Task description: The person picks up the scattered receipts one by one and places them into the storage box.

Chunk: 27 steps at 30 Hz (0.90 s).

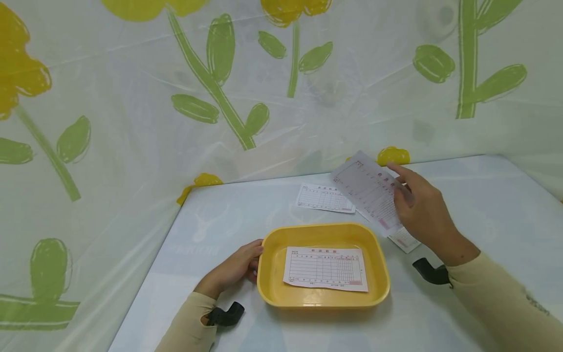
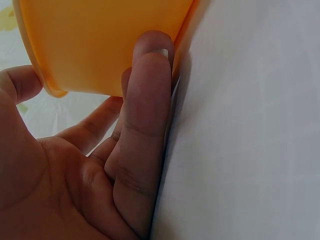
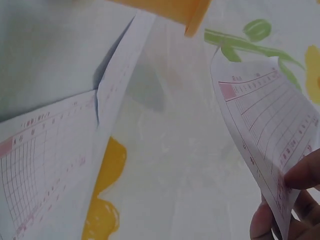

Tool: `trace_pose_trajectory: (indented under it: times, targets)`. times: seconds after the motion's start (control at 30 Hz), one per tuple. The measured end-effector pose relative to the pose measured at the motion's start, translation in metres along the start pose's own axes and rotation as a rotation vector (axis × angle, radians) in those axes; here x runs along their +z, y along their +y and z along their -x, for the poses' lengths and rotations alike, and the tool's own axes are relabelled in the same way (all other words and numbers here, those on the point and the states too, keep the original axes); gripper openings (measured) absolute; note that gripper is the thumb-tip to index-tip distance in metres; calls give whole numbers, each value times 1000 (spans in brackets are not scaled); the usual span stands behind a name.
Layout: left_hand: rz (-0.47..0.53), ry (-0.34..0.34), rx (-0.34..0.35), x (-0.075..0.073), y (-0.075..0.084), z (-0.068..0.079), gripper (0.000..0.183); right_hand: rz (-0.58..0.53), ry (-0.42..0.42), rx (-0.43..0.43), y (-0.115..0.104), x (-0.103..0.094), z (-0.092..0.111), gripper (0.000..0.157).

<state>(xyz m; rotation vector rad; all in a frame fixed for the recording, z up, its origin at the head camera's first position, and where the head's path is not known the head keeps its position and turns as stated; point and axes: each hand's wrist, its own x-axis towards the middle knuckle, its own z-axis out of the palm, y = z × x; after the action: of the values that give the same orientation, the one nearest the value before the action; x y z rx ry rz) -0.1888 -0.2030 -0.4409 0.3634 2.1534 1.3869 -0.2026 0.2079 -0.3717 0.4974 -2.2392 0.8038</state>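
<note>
My right hand (image 1: 424, 210) pinches a printed paper form (image 1: 365, 190) by one end, raised over the table behind the yellow tray's right side. In the right wrist view this form (image 3: 270, 115) bends, with thumb and fingertips at its lower end. My left hand (image 1: 235, 269) holds the left side of the yellow plastic tray (image 1: 323, 300). Its thumb is at the rim and its fingers lie against the outer wall (image 2: 100, 45) in the left wrist view. One similar form (image 1: 325, 269) lies face up inside the tray.
Behind the tray another form (image 1: 323, 198) lies on the white table (image 1: 484, 195). Part of a further form (image 1: 404, 240) shows below the right hand. A flower-patterned sheet (image 1: 132, 98) hangs along the table's back edge.
</note>
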Motion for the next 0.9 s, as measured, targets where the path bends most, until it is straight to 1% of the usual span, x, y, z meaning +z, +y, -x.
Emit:
trace_pose_trajectory:
  times: [0.2, 0.37, 0.7, 0.9]
  targets:
    - [2, 2, -1, 0, 0, -1, 54, -2, -29, -32, -12, 6, 5, 59]
    - [9, 6, -12, 0, 0, 0, 56, -22, -44, -63, -16, 10, 8, 61]
    - [18, 2, 2, 0, -2, -1, 51, -66, -58, -138, -27, 18, 13, 62]
    - [13, 0, -3, 0, -1, -1, 52, -77, -93, -158, -34, 21, 17, 64]
